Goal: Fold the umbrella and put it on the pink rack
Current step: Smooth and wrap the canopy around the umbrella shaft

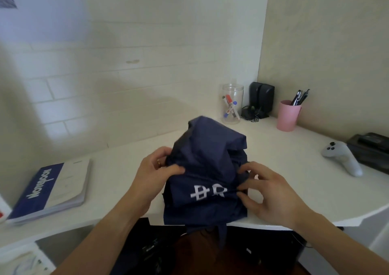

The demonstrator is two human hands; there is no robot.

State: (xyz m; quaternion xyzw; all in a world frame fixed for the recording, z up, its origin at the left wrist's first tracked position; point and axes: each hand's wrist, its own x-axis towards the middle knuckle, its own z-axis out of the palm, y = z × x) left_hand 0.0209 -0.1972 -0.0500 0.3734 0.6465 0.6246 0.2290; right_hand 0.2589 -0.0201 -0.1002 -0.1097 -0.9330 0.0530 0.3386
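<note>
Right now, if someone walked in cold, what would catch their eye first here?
First, the navy umbrella, bunched at the desk's near edge, with the left hand gripping its fabric and the right hand pinching its other side. Next, the pink cup of pens toward the back right corner, and the blue notebook lying at the left on the white desk.

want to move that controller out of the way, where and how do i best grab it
Take the controller by its long grip, the part slanting down to the right toward the desk edge. Come from above and the near side with the right hand. The grip looks slim enough to wrap; the head with the stick and buttons is wider, and a black box sits close behind it.
</note>
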